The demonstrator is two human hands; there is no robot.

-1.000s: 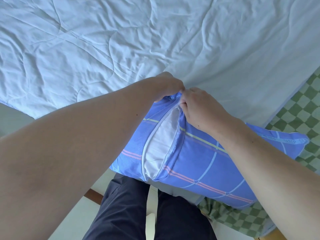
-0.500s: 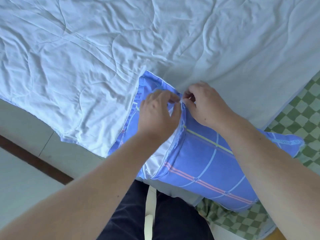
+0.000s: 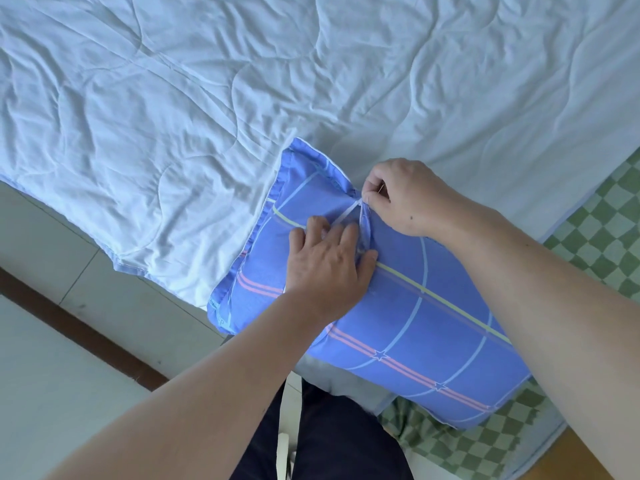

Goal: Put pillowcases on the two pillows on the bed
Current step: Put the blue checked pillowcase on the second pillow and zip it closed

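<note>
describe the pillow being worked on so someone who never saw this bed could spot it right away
Start from the pale blue quilt covering the bed, then drop to its near edge, where both hands meet. The pillow lies there under the left hand and right hand. It alone is bright blue, crossed by white, yellow and pink lines, unlike the green checked sheet.

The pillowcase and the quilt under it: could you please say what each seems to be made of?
Pillowcase: seemingly thin woven cloth, perhaps cotton or a blend, matte blue with printed stripes; it creases softly. Quilt: pale padded fabric, slightly smooth, with curved stitch lines and puffy wrinkles.
</note>
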